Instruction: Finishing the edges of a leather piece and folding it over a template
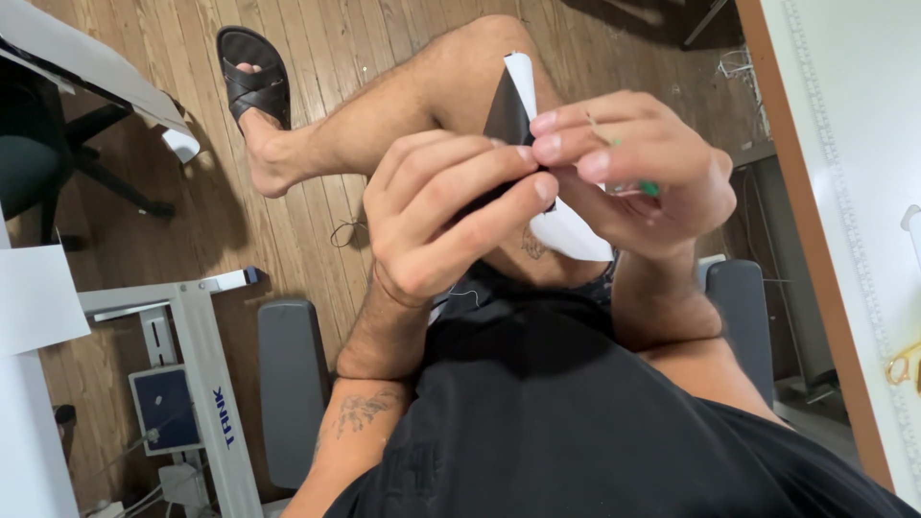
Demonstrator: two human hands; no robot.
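A piece of fabric (513, 115), black on one face and white on the other, is pinched by the left hand (451, 206) and the right hand (633, 168). A small green item (650, 188) is seen at the right hand's fingers. A black sandal (252, 79) is worn over a brown wooden plank floor (317, 259). Black clothing (576, 412) is worn. Grey armrests (290, 384) and a white metal frame (206, 364) are seen.

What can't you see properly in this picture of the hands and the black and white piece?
- Head view: most of the black and white piece is hidden behind the left hand and right hand.
- Head view: the small green thing in the right hand is too small and covered by fingers to tell what it is.
- Head view: the gold thing on the white table is cut off by the right edge.
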